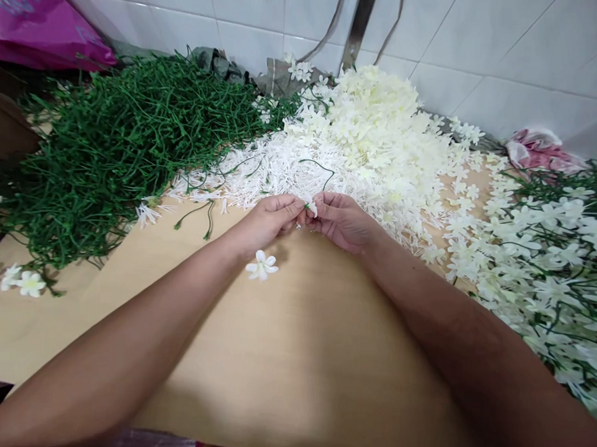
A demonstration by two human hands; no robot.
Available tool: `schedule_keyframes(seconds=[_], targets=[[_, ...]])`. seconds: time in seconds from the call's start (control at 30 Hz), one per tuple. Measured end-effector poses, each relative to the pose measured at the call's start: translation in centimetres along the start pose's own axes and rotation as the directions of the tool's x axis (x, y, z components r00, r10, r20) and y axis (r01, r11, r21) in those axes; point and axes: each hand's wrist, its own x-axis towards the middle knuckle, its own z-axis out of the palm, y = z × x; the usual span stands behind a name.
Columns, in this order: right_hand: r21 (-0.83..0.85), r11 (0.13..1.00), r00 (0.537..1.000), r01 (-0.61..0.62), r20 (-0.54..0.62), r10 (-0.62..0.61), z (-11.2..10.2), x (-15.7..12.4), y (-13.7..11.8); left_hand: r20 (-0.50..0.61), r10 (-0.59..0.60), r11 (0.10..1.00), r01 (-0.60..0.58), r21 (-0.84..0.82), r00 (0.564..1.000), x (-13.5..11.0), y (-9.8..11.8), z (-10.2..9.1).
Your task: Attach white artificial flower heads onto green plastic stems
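My left hand (271,219) and my right hand (341,220) meet fingertip to fingertip over a tan board (305,356). Both are pinched together on a small white flower piece (311,208). A thin green stem (320,169) curls up just behind the fingers; whether it joins the held piece I cannot tell. A finished white flower (261,266) hangs below my left wrist. Right behind the hands lies a heap of white stamen pieces (270,168), with a heap of cream petals (383,122) further back.
A big tangle of green stems (114,140) fills the back left. Assembled white flowers on green stems (555,263) pile up at the right. A few loose flowers (16,279) lie at the left edge. A white tiled wall (493,33) stands behind, with a magenta bag (33,30) top left.
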Motion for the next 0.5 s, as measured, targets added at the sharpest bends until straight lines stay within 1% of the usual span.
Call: schedule_keyframes(seconds=[0.17,0.3,0.4,0.5], targets=[[0.001,0.998,0.998,0.061,-0.033,-0.061,0.09,-0.13,0.46,-0.024,-0.017,1.000,0.018,0.025,1.000,0.01,0.01,0.23],[-0.128,0.977,0.982,0.169,-0.068,-0.179,-0.04,-0.29,0.72,-0.047,-0.022,0.995,0.027,0.094,0.999,-0.06,0.06,0.35],[-0.227,0.945,0.966,0.237,-0.052,-0.254,-0.04,-0.46,0.62,-0.033,-0.014,0.991,0.019,0.135,0.999,-0.08,0.00,0.38],[-0.246,0.934,0.963,0.259,-0.007,-0.269,0.10,-0.64,0.55,-0.001,-0.013,0.992,0.014,0.126,1.000,-0.09,-0.06,0.44]])
